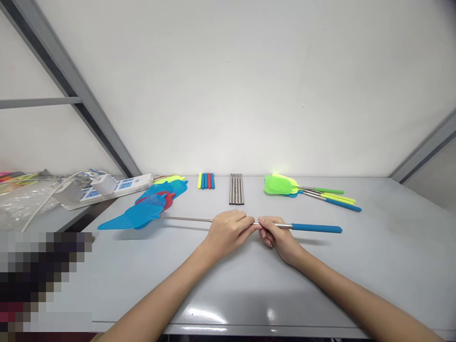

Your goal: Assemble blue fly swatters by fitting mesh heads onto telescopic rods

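Both hands grip one fly swatter, held level just above the table. Its blue hand-shaped head (pixel 137 216) points left, a thin metal rod (pixel 188 219) runs through my hands, and the blue handle grip (pixel 315 228) extends right. My left hand (pixel 230 232) is closed around the rod at the middle. Close beside it, my right hand (pixel 278 235) pinches the thicker metal tube near the blue grip. Behind the swatter head lie loose heads: a red one (pixel 170 200), blue ones (pixel 178 189) and a yellow one (pixel 171 179).
Several coloured grips (pixel 206 181) and several metal tubes (pixel 236 189) lie in rows at the back. Swatters with a green head (pixel 280 185) on top are piled back right. A white power strip (pixel 124 185) with plugs and cable, and plastic bags (pixel 28 202), are at left.
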`<state>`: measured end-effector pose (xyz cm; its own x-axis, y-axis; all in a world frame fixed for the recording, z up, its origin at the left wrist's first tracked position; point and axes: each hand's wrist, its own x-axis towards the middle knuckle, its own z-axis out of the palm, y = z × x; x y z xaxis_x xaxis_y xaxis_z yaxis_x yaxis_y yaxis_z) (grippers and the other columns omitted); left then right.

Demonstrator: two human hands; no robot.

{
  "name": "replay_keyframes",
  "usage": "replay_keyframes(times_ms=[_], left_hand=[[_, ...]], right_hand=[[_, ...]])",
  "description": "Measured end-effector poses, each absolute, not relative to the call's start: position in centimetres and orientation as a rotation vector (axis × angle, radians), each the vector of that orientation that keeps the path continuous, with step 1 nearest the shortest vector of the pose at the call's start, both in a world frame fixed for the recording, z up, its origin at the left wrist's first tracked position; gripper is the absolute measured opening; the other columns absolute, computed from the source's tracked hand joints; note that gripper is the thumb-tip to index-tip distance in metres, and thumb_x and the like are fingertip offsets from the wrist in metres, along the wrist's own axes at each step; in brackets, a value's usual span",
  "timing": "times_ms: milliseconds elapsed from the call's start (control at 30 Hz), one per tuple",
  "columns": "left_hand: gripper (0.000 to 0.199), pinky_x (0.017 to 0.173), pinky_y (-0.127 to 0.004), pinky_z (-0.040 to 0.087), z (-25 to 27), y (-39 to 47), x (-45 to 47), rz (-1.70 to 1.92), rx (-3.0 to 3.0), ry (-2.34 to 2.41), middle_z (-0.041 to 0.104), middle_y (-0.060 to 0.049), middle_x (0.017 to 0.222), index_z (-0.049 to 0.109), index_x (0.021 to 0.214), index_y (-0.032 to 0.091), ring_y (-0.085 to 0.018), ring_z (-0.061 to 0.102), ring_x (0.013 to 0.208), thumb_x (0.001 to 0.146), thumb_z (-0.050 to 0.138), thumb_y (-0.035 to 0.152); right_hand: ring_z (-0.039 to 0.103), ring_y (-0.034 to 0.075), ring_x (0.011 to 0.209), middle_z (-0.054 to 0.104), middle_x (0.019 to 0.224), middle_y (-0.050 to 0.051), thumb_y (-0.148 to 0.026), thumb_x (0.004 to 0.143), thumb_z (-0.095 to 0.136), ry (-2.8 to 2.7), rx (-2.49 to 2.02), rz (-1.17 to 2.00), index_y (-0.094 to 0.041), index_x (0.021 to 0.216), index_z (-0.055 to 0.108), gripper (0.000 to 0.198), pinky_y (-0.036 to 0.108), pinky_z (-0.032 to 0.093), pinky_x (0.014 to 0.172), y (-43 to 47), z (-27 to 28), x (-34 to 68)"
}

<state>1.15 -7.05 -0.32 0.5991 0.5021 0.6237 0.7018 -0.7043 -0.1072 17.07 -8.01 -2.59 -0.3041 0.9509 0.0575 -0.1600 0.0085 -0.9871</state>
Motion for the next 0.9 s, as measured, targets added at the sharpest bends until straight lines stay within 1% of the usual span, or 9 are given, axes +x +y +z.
replay_keyframes(times_ms=[133,267,467,900], left_hand=[[0.031,0.049,-0.023,0.024,-0.41,-7.06,1.18,-0.791,-2.483,-0.995,0.047,0.003,0.055,0.051,0.063,0.018,-0.008,0.039,0.052,0.085,0.039,0.035],[0.030,0.049,-0.023,0.024,-0.39,-7.09,1.18,-0.786,-2.488,-1.001,0.046,0.003,0.054,0.051,0.063,0.018,-0.008,0.039,0.051,0.085,0.039,0.035],[0.030,0.049,-0.023,0.024,-0.38,-7.10,1.12,-0.797,-2.506,-1.006,0.047,0.003,0.054,0.052,0.065,0.018,-0.008,0.040,0.051,0.086,0.038,0.036],[0.029,0.050,-0.023,0.026,-0.41,-6.96,1.05,-0.808,-2.542,-1.021,0.051,0.002,0.057,0.053,0.068,0.018,-0.009,0.043,0.053,0.086,0.038,0.036]], right_hand=[[0.029,0.005,0.037,0.034,0.041,-0.005,-0.041,0.076,0.049,-1.357,-0.952,1.376,-0.016,0.048,0.039,0.039,0.021,0.019,0.038,-7.73,-2.62,17.23],[0.029,0.006,0.038,0.034,0.041,-0.005,-0.042,0.077,0.048,-1.388,-0.971,1.344,-0.016,0.046,0.038,0.042,0.021,0.020,0.039,-7.73,-2.68,17.32],[0.029,0.006,0.038,0.033,0.040,-0.005,-0.043,0.078,0.045,-1.374,-0.990,1.337,-0.016,0.044,0.037,0.044,0.022,0.020,0.039,-7.74,-2.73,17.28],[0.028,0.006,0.037,0.031,0.039,-0.005,-0.042,0.077,0.046,-1.342,-0.968,1.377,-0.017,0.045,0.038,0.042,0.022,0.019,0.038,-7.76,-2.61,17.24]])
